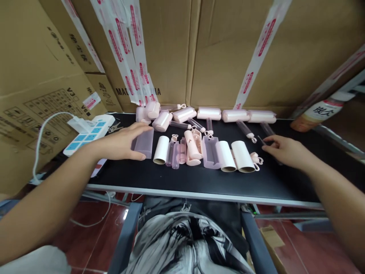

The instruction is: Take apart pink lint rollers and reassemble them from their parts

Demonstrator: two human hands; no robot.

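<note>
My left hand (125, 141) spans a translucent lilac plastic cover (145, 144), thumb at its near end and fingers at its far end. Between the fingertips of my right hand (281, 150) is a thin dark tool (261, 140), its kind not clear. A row of parts lies between the hands: a white paper-core roll (161, 149), clear pink tubes (175, 154), a pale pink roller part (192, 145), a lilac translucent cover (211, 152), and two more white rolls, one a white roll (243, 156) nearest my right hand.
Behind the row lie several pink-capped rollers (209, 113) with clear handles (245, 129). A power strip (89, 134) and keys (115, 127) are at the left, a drink bottle (322, 111) at the right. Cardboard (171, 49) walls the back of the black table (176, 180).
</note>
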